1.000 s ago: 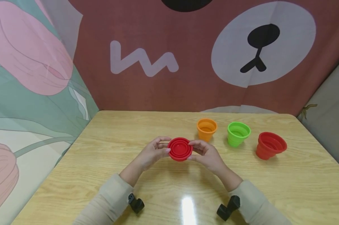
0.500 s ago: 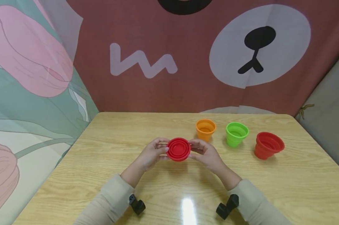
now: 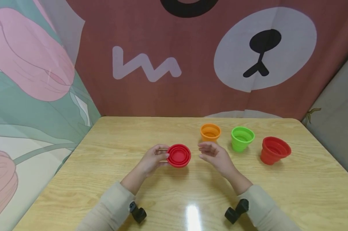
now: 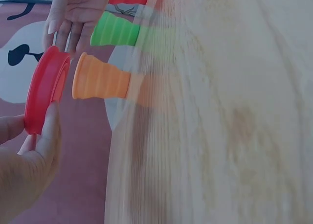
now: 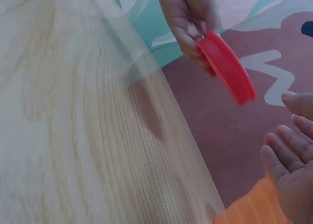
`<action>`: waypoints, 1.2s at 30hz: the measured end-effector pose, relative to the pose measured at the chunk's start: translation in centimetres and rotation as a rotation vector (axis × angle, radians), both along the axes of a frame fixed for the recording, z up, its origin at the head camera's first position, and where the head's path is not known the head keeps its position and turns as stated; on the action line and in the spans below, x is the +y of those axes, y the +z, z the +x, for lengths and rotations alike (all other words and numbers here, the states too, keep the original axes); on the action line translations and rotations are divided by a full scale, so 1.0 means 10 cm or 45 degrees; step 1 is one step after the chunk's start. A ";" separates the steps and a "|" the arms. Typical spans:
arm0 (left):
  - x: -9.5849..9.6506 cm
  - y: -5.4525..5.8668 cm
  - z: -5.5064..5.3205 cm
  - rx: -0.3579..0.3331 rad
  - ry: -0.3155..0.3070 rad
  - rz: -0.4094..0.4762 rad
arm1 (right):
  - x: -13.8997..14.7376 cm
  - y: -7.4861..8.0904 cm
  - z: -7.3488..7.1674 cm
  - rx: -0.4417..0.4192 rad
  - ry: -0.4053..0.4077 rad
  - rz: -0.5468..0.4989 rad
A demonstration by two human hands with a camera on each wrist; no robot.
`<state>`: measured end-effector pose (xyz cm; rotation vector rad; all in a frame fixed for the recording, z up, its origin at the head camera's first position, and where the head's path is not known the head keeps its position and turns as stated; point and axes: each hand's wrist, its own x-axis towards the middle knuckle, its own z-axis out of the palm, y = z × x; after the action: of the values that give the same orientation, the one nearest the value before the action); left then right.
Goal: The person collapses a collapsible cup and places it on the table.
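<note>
A flattened red collapsible cup (image 3: 178, 156) is held above the table by my left hand (image 3: 153, 161), thumb and fingers pinching its left rim. In the left wrist view the collapsed cup (image 4: 46, 89) is a thin ringed disc standing on edge. To its right, apart from it, my right hand (image 3: 217, 159) hovers with relaxed fingers and nothing in them. In the right wrist view, that hand (image 5: 296, 160) shows a gap to the red cup (image 5: 227, 70). Just behind it stands an expanded orange cup (image 3: 210, 132), its lower part covered by the hand.
An expanded green cup (image 3: 242, 139) stands right of the orange one. Farther right is an expanded red cup (image 3: 275, 150), its rim leaning to the right. The wooden table (image 3: 104, 141) ends at a patterned cloth (image 3: 145, 99) behind.
Both hands held the flattened red cup before. My right hand has let go and moved right; my left hand has carried the cup slightly left. The standing cups rest as before.
</note>
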<state>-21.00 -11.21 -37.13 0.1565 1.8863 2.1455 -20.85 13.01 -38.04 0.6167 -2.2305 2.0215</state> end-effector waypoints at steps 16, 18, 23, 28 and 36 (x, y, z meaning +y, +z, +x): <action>-0.13 -0.04 -0.08 -0.057 0.088 -0.009 | 0.33 -0.09 -0.12 -0.001 -0.133 0.022; -0.14 -0.05 -0.09 -0.061 0.098 -0.019 | 0.36 -0.10 -0.13 -0.019 -0.162 0.023; -0.19 -0.08 -0.13 -0.072 0.148 -0.037 | 0.43 -0.10 -0.16 -0.061 -0.227 0.020; -0.24 -0.12 -0.15 -0.078 0.161 -0.036 | 0.45 -0.10 -0.19 -0.088 -0.268 0.041; -0.32 -0.16 -0.16 -0.088 0.180 -0.051 | 0.44 -0.12 -0.24 -0.132 -0.308 0.020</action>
<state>-22.65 -14.38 -38.74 -0.0605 1.9522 2.1706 -23.26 17.42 -39.25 0.2333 -2.2521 1.9573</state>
